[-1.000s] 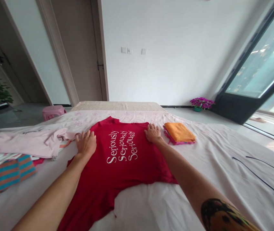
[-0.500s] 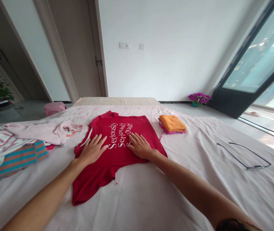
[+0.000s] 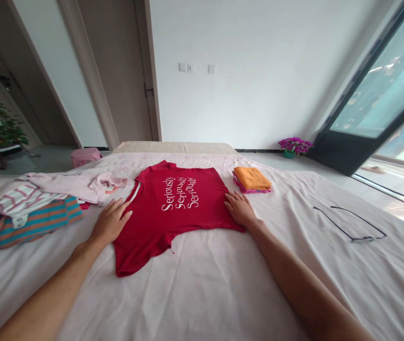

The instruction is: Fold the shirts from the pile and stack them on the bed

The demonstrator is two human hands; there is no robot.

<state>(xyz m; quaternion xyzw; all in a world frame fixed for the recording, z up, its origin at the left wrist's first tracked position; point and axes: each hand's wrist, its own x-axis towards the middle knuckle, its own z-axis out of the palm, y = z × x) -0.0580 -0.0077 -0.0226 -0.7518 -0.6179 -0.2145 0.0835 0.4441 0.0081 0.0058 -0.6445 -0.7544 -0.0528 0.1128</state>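
A red T-shirt with white "Seriously" lettering lies spread on the pale bedsheet, its neckline to the left and its hem to the right. At the neckline side, my left hand rests with fingers stretched out, the fingertips by the collar and shoulder. My right hand lies flat on the hem edge, its fingers also extended. Neither hand grips anything. Just beyond the right hand sits a small folded stack with an orange cloth on top and pink fabric below.
Left of the shirt is a loose pile of clothes with a pink garment and a striped blue-brown one. Eyeglasses lie on the sheet at right. A pink stool and purple flowers stand beyond the bed.
My hands have moved apart from the middle of the shirt: the left to the collar side, the right to the hem. The lettering is now fully uncovered. The view has shifted slightly.
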